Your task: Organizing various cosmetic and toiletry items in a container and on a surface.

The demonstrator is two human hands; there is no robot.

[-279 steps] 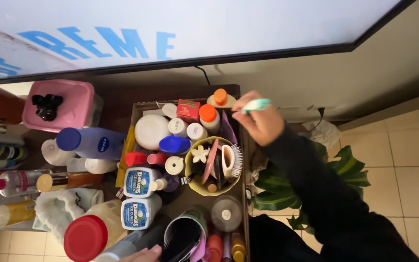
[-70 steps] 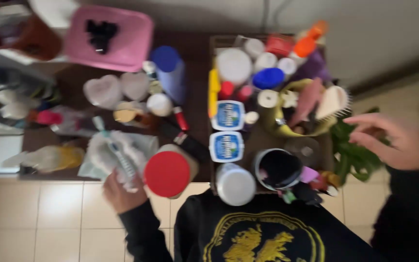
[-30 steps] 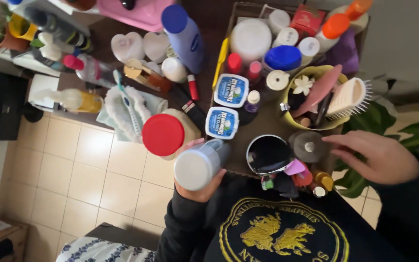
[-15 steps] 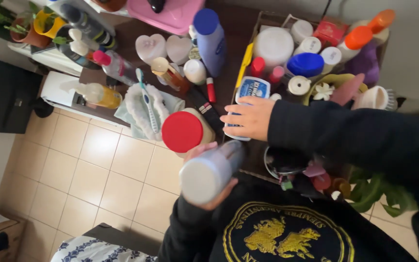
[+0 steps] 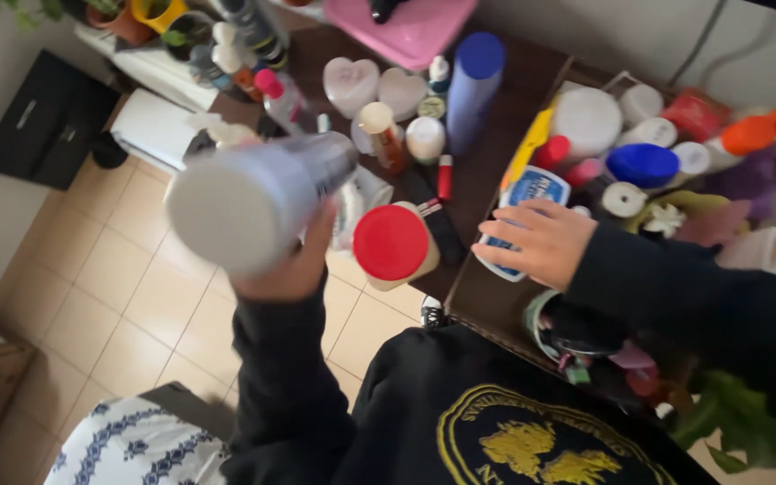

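Note:
My left hand (image 5: 285, 265) grips a big grey-white bottle (image 5: 249, 198) and holds it raised over the floor, its wide base turned towards the camera. My right hand (image 5: 538, 242) reaches across into a brown cardboard box (image 5: 473, 292) and rests on a white tub with a blue label (image 5: 507, 256); a second tub of the same kind (image 5: 532, 184) stands just behind it. A jar with a red lid (image 5: 392, 242) stands on the dark table between the two hands.
The dark table (image 5: 487, 171) carries a tall blue bottle (image 5: 471, 76), two heart-shaped dishes (image 5: 352, 81), a pink box (image 5: 415, 22) and several small bottles. The box holds jars, a yellow bowl (image 5: 675, 216) with brushes and a round mirror (image 5: 577, 328). Tiled floor (image 5: 119, 296) lies left.
My left hand has lifted the grey-white bottle up and to the left, closer to the camera. My right hand stays on the blue-labelled tub. The view has shifted left.

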